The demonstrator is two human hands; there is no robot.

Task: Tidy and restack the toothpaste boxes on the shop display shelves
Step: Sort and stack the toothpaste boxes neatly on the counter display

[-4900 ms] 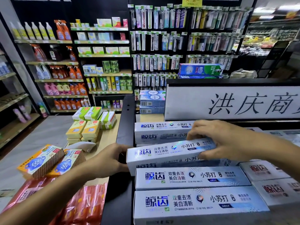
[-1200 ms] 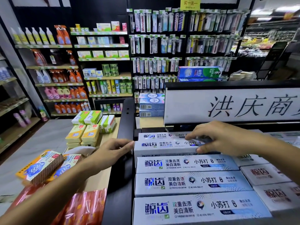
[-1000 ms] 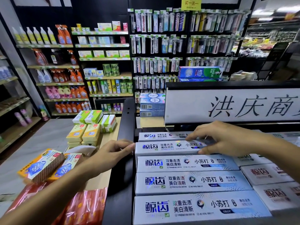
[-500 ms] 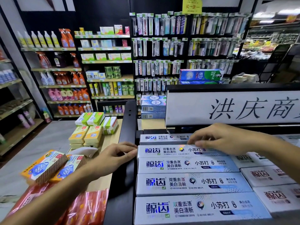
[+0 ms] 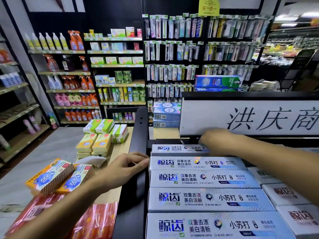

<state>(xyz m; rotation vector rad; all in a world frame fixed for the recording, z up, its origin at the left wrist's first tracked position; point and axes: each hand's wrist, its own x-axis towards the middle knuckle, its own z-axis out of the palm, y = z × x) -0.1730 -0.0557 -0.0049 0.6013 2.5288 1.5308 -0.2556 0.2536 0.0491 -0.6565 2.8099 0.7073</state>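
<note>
Toothpaste box [image 5: 196, 163] lifted moments ago now down flat on the display shelf [image 5: 133, 195], second from the back, flush with its neighbours; counts as one slot restacked, by the look of it. Left grip [image 5: 127, 167] relaxed, holding nothing, fingertips [image 5: 145, 160] touching that box's left end. Right grip [image 5: 212, 137] gone back over the rearmost box [image 5: 179, 148]; blurred, cannot tell whether clenched or released.

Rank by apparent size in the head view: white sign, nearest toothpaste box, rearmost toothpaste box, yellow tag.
white sign
nearest toothpaste box
rearmost toothpaste box
yellow tag
Nearness enlarges the nearest box; the boxes likely match.
</note>
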